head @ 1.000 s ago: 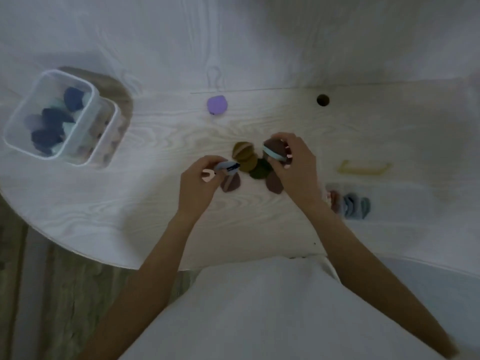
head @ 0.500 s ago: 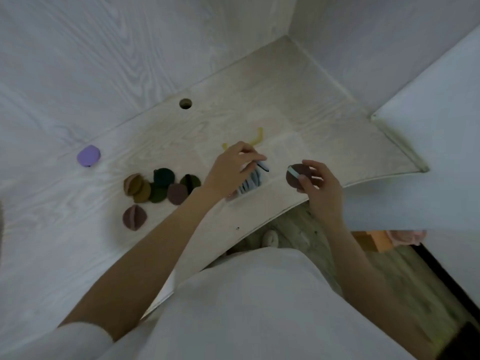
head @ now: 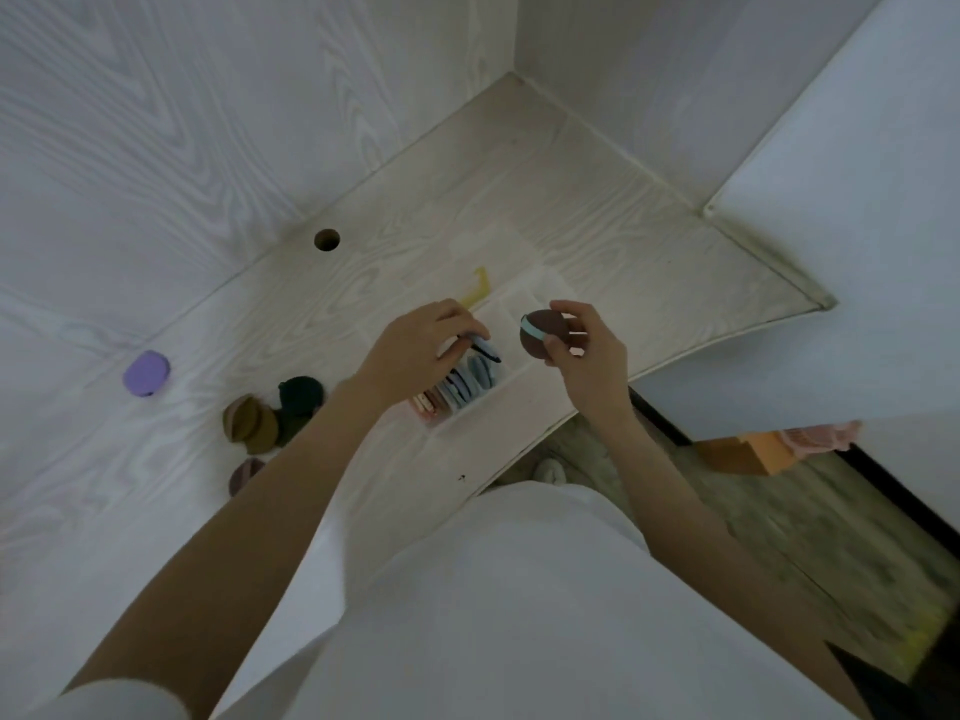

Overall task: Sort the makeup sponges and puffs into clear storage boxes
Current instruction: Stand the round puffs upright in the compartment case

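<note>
A clear storage box (head: pixel 524 298) lies on the pale wooden table, with a row of blue and pink puffs (head: pixel 460 389) standing on edge in it. My left hand (head: pixel 421 348) reaches over the box and pinches a light blue puff with a dark strap (head: pixel 485 349) at the top of that row. My right hand (head: pixel 587 356) is just right of the box and holds a brown round puff with a light blue band (head: pixel 543 332) above the table edge. A pile of brown and dark green puffs (head: pixel 270 415) lies to the left.
A purple sponge (head: pixel 146 374) sits alone at the far left. A yellow strip (head: pixel 477 288) lies behind the box. The tabletop has a round cable hole (head: pixel 327 239). White walls close in behind and to the right. An orange box (head: pixel 750 452) stands on the floor.
My view swung right, away from the two clear boxes on the left. My left hand carried the blue puff from the pile over to the box; my right hand brought the brown puff alongside.
</note>
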